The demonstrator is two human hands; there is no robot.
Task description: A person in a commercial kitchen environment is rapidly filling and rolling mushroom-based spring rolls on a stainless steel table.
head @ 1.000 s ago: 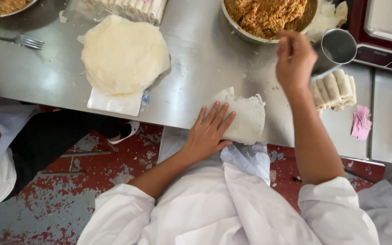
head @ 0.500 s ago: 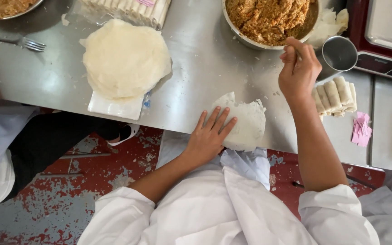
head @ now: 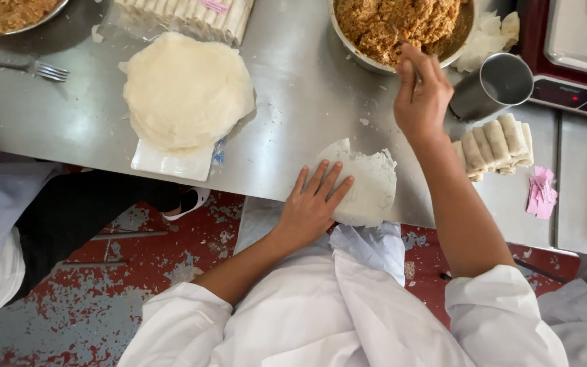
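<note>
At the far left edge a fork (head: 43, 69) lies on the steel tabletop (head: 307, 95), below a bowl (head: 8, 13) of brown filling that is cut off by the top of the view. A second person sits at that corner, only a sleeve and dark trousers showing. Further right a round stack of thin pale wrappers (head: 185, 92) sits on a small white board (head: 171, 162), and behind it a row of finished rolls (head: 191, 13) lines the top edge.

Near the front edge of the tabletop, the left hand (head: 310, 207) lies flat, palm down, its fingers (head: 331, 183) spread and pressing the left side of a single wrapper (head: 368, 183). That wrapper rests flat on the tabletop, its near edge at the rim, directly in front of the person.

The right hand (head: 421, 95) is raised over the near rim of a large metal bowl (head: 368, 64) heaped with crumbly brown filling (head: 395, 24). Its fingers are pressed together around something thin; I cannot tell what it is.

Right of that hand stands a metal cup (head: 494, 85), with crumpled wrapper scraps (head: 490, 37) behind it. A small pile of rolled spring rolls (head: 497, 144) lies just below the cup, and pink paper scraps (head: 541, 192) lie near the right end.
</note>
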